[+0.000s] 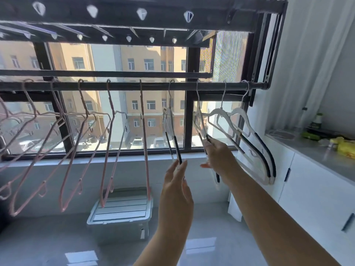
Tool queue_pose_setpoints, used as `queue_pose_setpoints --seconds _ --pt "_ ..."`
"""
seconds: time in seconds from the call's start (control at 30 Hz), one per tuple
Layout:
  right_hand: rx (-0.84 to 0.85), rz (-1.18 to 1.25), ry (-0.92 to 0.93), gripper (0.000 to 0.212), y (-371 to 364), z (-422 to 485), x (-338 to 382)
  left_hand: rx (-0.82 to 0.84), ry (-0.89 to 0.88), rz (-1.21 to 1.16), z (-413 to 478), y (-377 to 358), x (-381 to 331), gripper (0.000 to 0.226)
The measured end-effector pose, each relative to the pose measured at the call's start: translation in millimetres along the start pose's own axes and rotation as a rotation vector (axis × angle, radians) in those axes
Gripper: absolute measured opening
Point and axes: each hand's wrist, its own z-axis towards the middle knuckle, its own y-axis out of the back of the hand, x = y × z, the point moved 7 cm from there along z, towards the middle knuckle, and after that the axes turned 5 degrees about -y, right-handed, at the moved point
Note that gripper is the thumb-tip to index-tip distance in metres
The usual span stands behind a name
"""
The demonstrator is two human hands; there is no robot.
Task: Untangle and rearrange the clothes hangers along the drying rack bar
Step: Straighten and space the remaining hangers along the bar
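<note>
A dark bar runs across in front of the window. Pink hangers hang evenly spaced from its left end to the middle, each hook apart from the next. Right of the middle hangs a white hanger with black grip strips, turned edge-on. The left hand reaches up to its lower tip with fingers straight and close together, touching the end of the strip. Whether the thumb pinches it I cannot tell.

Just to the right hangs a second white hanger. The right hand grips its lower arm with fingers curled round the black strip. Two more white hangers hang overlapped at the bar's right end.

A lidded plastic box sits on the floor below, and a grey counter runs along the right wall.
</note>
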Motion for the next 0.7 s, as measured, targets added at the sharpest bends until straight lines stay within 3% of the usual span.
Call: queue_pose_setpoints --seconds 0.2,0.5,0.7 --pt "-0.023 0.047 -0.003 0.033 8.5 -1.4 -1.0 -0.039 -0.021 0.005 -1.1 3.9 0.5 0.046" --pt "0.018 0.022 0.028 0.012 1.1 -7.2 9.0 -0.043 -0.011 -0.014 -1.5 5.6 -2.8 0.046" --pt "0.033 0.006 0.03 0.018 -4.7 -5.6 9.8 -0.046 -0.007 0.007 -1.2 7.9 -2.6 0.046"
